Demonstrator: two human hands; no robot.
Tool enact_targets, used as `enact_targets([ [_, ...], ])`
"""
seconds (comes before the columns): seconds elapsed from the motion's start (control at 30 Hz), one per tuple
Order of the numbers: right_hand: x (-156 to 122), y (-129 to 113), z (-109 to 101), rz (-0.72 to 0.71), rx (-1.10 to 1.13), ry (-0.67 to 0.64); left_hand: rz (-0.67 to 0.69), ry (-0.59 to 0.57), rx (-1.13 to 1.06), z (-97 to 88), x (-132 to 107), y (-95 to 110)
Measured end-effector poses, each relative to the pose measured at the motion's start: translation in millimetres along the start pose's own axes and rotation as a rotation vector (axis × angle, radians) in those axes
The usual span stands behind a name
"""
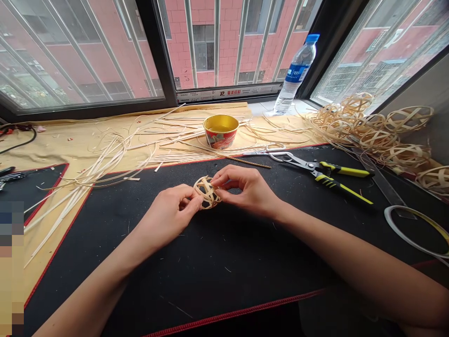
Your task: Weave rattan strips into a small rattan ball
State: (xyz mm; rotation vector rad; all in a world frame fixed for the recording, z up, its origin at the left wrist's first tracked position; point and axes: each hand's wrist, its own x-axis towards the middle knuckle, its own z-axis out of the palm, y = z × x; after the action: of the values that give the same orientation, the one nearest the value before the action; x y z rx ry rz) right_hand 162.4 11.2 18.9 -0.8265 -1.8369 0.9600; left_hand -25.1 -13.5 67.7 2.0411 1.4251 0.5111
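Observation:
A small openwork ball woven of pale bamboo strips (207, 193) is between my two hands, over a black mat with red stitched edges (217, 262). My left hand (177, 206) grips its left side between thumb and fingers. From the right, my right hand (242, 187) pinches the ball's upper right side with thumb and fingertips. Whether a loose strip end lies in that pinch I cannot tell. Parts of the ball's sides are hidden behind my fingers.
Beyond the mat stands a red and gold tub (221, 138). Loose bamboo strips (105, 164) spread leftward. At right lie yellow-black pliers (326, 175), scissors (273, 152), a metal ruler (380, 180), a white coil (389, 217) and several woven balls (403, 140). A water bottle (294, 77) leans near the window.

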Motion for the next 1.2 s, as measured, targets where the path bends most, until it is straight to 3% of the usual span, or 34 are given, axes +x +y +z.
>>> enact_targets([
  [0.17, -2, -1, 3, -0.078, -0.094, 0.033, -0.053, 0.008, -0.013, 0.5, 1, -1],
  [0.53, -2, -4, -1, -0.037, -0.217, 0.002, -0.103, -0.028, -0.061, -4.9, 0, -7],
  [0.73, -2, -4, -5, -0.122, -0.393, -0.04, -0.018, 0.209, 0.038, -1.2, -1, -8],
  [0.83, -2, -5, -5, -0.119, -0.406, -0.051, 0.013, 0.239, 0.05, -0.2, 0, -7],
  [0.93, -2, -6, -3, -0.112, -0.401, -0.048, -0.006, 0.244, -0.055, 0.2, 1, -7],
  [1.2, -3, -6, 1, -0.066, -0.362, 0.009, -0.071, 0.389, -0.366, 10.1, 2, -9],
])
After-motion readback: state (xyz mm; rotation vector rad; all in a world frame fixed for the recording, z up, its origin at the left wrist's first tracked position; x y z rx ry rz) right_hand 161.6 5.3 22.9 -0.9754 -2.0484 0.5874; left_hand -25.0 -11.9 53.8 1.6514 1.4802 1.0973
